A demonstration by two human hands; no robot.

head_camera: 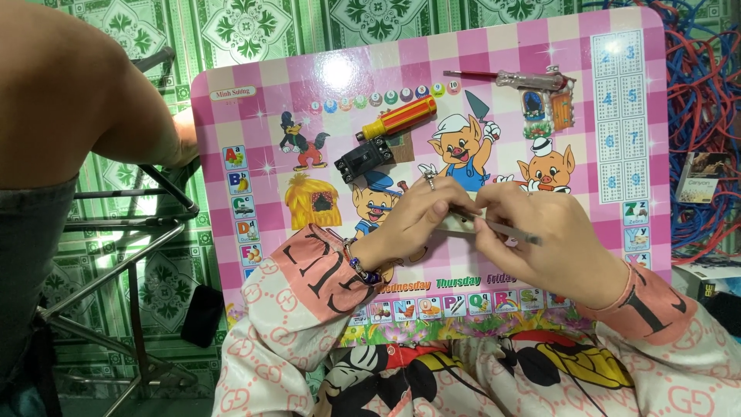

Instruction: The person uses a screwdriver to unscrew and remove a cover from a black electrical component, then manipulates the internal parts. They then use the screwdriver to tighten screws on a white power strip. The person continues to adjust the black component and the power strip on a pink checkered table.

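My left hand (413, 220) wears a ring and a bead bracelet and pinches a small pale flat part (461, 224) over the pink cartoon lap table (255, 100). My right hand (552, 235) holds a thin metal tool (513, 232) like tweezers, its tip against that part. Both hands meet at the table's middle. Most of the part is hidden under my fingers.
On the table lie a red and yellow screwdriver (400, 117), a black block part (364, 160), and a clear-handled thin tool (525, 79) at the top right. Another person's arm (69, 85) is at left above a metal frame (123, 247). Blue and red wires (706, 100) pile at right.
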